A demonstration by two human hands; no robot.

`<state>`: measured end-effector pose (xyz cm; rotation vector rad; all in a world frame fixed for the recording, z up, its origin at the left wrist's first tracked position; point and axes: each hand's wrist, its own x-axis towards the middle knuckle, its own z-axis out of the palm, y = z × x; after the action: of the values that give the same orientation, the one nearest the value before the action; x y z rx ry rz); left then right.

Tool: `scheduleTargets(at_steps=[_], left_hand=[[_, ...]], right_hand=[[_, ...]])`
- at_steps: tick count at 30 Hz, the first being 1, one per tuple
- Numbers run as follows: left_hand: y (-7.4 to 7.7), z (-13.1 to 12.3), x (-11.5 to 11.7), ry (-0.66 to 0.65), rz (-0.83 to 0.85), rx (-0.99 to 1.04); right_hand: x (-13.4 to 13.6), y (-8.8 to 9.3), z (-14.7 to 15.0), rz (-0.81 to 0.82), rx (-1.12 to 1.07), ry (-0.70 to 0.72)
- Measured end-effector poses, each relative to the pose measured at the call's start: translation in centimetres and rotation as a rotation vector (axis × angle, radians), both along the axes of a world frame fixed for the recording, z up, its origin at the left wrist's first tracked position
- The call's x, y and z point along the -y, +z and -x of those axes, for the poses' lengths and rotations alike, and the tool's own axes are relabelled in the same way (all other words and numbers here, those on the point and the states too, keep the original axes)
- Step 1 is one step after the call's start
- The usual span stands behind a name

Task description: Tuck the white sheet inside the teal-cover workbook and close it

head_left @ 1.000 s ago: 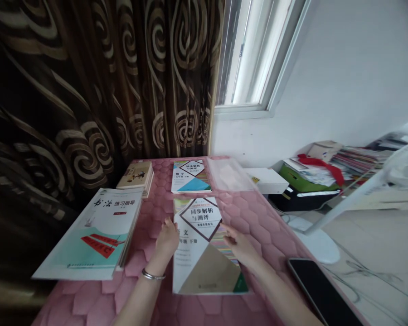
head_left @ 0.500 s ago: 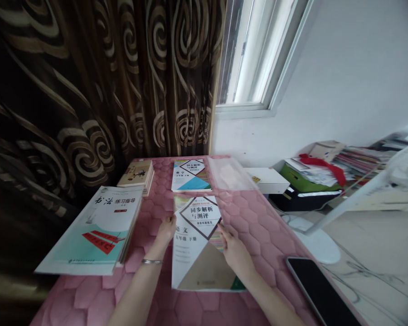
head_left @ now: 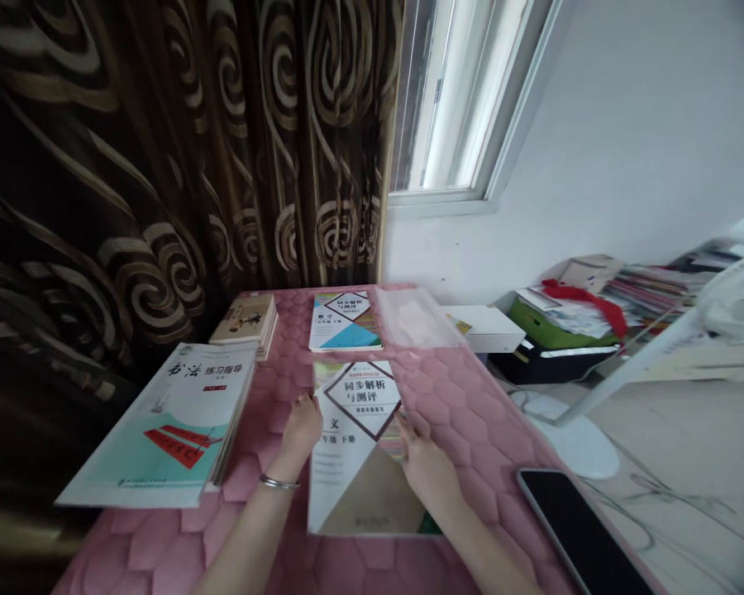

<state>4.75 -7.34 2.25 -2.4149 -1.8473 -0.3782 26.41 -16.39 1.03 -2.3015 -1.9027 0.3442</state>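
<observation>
The left hand [head_left: 301, 430] has its fingers resting on the left edge of a workbook [head_left: 360, 446]. The fingers lie close together and curl a little over the edge. A thin bracelet [head_left: 279, 483] sits on that wrist. The right hand [head_left: 426, 467] lies flat on the right side of the same workbook, with its fingers spread a bit and pressing down on the cover. So the workbook sits between the two hands, flat on the pink mat [head_left: 471, 405], in the middle of the table and close to the person.

Just behind it lies a second workbook [head_left: 345, 321] with a blue and white cover. Beside that one, on the right, is a clear plastic bag [head_left: 417, 318]. On the left lies a big stack of books [head_left: 161, 430] with a white and green top, and behind the stack is a small book [head_left: 246, 320]. A black phone [head_left: 579, 529] rests near the right edge of the mat. A dark swirly curtain [head_left: 161, 165] hangs behind the table, next to a window [head_left: 459, 99].
</observation>
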Motion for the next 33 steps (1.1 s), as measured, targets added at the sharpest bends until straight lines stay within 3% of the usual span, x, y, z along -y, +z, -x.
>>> scheduleTargets(at_steps=[5,10,18,23,33], left_hand=[[-1.0,0.0,0.0,0.013,0.036,-0.132],[-0.6,-0.4,0.2,0.039,0.051,-0.183],[-0.1,-0.7,1.0,0.076,0.075,-0.159],[-0.1,-0.6,1.0,0.095,0.097,-0.113],[0.3,-0.7,1.1,0.108,0.147,0.014]], right_hand=[[0.1,0.1,0.1,-0.028,0.004,0.002],[-0.3,1.1,0.3,-0.029,-0.007,-0.065],[-3.2,3.0,0.4,-0.007,-0.112,-0.158],[-4.3,2.8,-0.1,-0.012,-0.244,-0.219],[-5.9,2.0,-1.6,0.056,-0.335,-0.156]])
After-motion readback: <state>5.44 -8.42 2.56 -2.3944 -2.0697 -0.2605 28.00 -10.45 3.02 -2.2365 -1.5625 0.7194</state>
